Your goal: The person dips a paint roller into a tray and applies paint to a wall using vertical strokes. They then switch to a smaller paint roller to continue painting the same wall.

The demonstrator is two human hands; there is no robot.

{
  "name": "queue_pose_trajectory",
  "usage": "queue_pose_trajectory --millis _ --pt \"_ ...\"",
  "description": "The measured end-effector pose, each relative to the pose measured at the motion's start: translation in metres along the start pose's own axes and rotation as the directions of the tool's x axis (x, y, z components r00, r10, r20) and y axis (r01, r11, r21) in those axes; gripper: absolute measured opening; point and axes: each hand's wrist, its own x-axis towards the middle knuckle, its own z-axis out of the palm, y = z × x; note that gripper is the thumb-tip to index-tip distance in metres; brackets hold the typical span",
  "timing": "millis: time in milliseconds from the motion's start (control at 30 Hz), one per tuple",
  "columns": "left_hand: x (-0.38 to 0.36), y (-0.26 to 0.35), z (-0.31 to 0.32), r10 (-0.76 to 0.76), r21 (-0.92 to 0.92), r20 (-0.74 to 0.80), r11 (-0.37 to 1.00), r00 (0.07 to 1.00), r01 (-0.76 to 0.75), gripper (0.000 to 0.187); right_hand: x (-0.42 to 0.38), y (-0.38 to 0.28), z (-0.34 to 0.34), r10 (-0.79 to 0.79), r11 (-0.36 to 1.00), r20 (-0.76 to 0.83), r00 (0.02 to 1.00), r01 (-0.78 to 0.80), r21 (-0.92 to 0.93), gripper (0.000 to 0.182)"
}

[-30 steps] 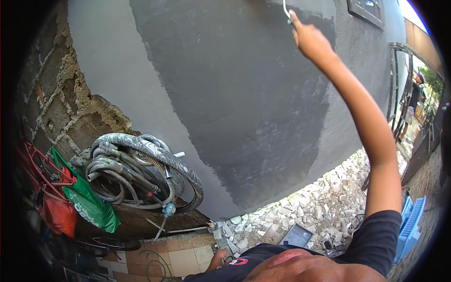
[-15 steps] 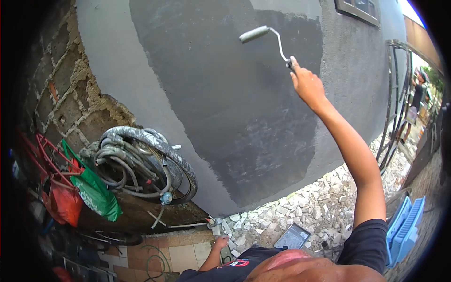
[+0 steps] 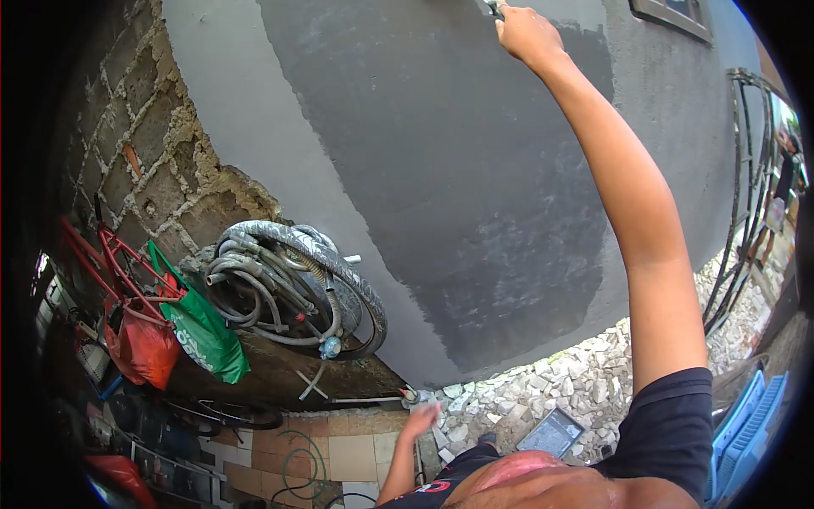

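Observation:
My right hand (image 3: 532,36) is raised high against the wall, its fingers wrapped round the handle of a paint roller (image 3: 494,8). Most of the roller, its sleeve included, is cut off by the top edge of the view. Below it spreads a dark grey painted patch (image 3: 441,170), bordered by lighter grey wall (image 3: 237,110). Low in the view, my left hand (image 3: 422,418) hangs by my side with nothing visible in it; its fingers look loosely apart. Near my feet a paint tray (image 3: 551,433) lies on the rubble.
White broken rubble (image 3: 543,386) runs along the wall's foot. To the left hang coiled hoses (image 3: 263,284), a green bag (image 3: 206,339) and a red bag (image 3: 144,352). At right are a metal frame (image 3: 750,195), blue plastic racks (image 3: 746,433) and another person (image 3: 784,174).
My right hand has moved up the wall with the paint roller, taking its sleeve out of view. The camera view has shifted, so the surroundings sit farther right. My left hand still hangs low.

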Motion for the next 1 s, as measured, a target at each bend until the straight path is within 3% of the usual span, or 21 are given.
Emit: queue_pose_trajectory --millis 33,67,133,167,200,233,267,300,367,400,467,500,533,600,667,700,833,900,933,1000 --pt "0.015 0.076 -0.011 0.052 0.055 -0.002 0.997 0.999 -0.052 0.046 0.002 0.003 0.010 -0.010 1.000 0.007 1.000 0.010 -0.004 0.039" --pt "0.014 0.165 -0.023 0.191 -0.158 0.016 0.970 0.982 -0.186 0.044 0.000 0.011 0.023 -0.025 0.998 0.009 1.000 0.025 -0.063 0.042" --pt "0.030 0.297 -0.058 0.469 -0.197 -0.109 0.854 0.877 -0.481 0.040 -0.012 0.025 0.041 -0.042 0.994 0.012 0.999 0.043 -0.098 0.045" --pt "0.042 0.354 -0.081 0.724 -0.033 -0.206 0.667 0.658 -0.744 0.040 -0.034 0.027 0.040 -0.043 0.996 0.014 0.999 0.044 -0.076 0.044" --pt "0.027 0.434 -0.096 0.746 0.126 -0.308 0.647 0.590 -0.752 0.036 -0.059 0.028 0.032 -0.014 1.000 0.082 0.997 0.016 -0.024 0.042" --pt "0.029 0.492 -0.110 0.794 0.228 -0.394 0.572 0.463 -0.788 0.029 -0.086 0.030 0.019 0.007 1.000 0.145 0.989 -0.009 0.017 0.040" --pt "0.041 0.541 -0.126 0.846 0.242 -0.443 0.430 0.296 -0.870 0.029 -0.119 0.039 0.017 0.017 0.994 0.096 0.995 -0.027 0.110 0.039" --pt "0.049 0.593 -0.143 0.893 0.442 -0.443 0.300 0.085 -0.846 0.026 -0.154 0.058 0.027 -0.017 0.961 0.046 0.999 0.004 0.278 0.039" --pt "0.056 0.690 -0.168 0.923 0.745 -0.333 0.132 -0.193 -0.654 0.026 -0.239 0.053 0.019 0.115 0.851 0.111 0.987 -0.155 0.501 0.039" --pt "0.066 0.732 -0.184 0.944 0.873 -0.218 0.076 -0.248 -0.481 0.021 -0.284 0.058 0.026 0.168 0.861 0.101 0.981 -0.196 0.469 0.040" --pt "0.091 0.808 -0.208 0.876 0.969 0.090 -0.187 -0.474 -0.162 0.030 -0.374 0.066 0.030 0.378 0.775 0.243 0.893 -0.449 0.446 0.042" --pt "0.087 0.837 -0.206 0.959 0.993 0.000 -0.034 -0.285 -0.116 0.025 -0.417 0.072 0.030 0.477 0.719 0.354 0.804 -0.589 0.369 0.043" --pt "0.083 0.863 -0.201 0.989 0.994 -0.109 0.106 -0.095 -0.042 0.024 -0.473 0.088 0.045 0.435 0.793 0.236 0.869 -0.494 0.357 0.043" --pt "0.096 0.894 -0.203 0.987 0.996 -0.087 0.089 -0.132 0.006 0.024 -0.553 0.087 0.032 0.682 0.554 0.444 0.581 -0.807 0.205 0.037" --pt "0.107 0.908 -0.204 0.985 0.995 -0.067 0.078 -0.158 0.059 0.025 -0.643 0.089 0.033 0.717 0.539 0.411 0.562 -0.822 0.184 0.024" --pt "0.114 0.915 -0.202 0.981 0.993 -0.103 0.109 -0.162 0.031 0.025 -0.682 0.085 0.029 0.695 0.626 0.339 0.634 -0.766 0.149 0.023" --pt "0.134 0.931 -0.197 0.976 0.991 -0.136 0.136 -0.171 -0.011 0.026 -0.802 0.069 -0.007 0.794 0.469 0.454 0.404 -0.882 -0.036 0.030" --pt "0.140 0.936 -0.194 0.977 0.992 -0.126 0.128 -0.171 0.002 0.026 -0.785 0.039 -0.036 0.854 0.068 0.520 0.019 -0.995 -0.074 0.030" --pt "0.143 0.939 -0.193 0.978 0.992 -0.121 0.125 -0.172 0.012 0.025 -0.814 0.046 -0.033 0.853 0.062 0.522 0.017 -0.996 -0.070 0.030" --pt "0.154 0.948 -0.194 0.976 0.991 -0.124 0.130 -0.180 0.020 0.026 -0.882 0.062 -0.033 0.817 0.467 0.539 0.203 -0.782 -0.414 0.049"
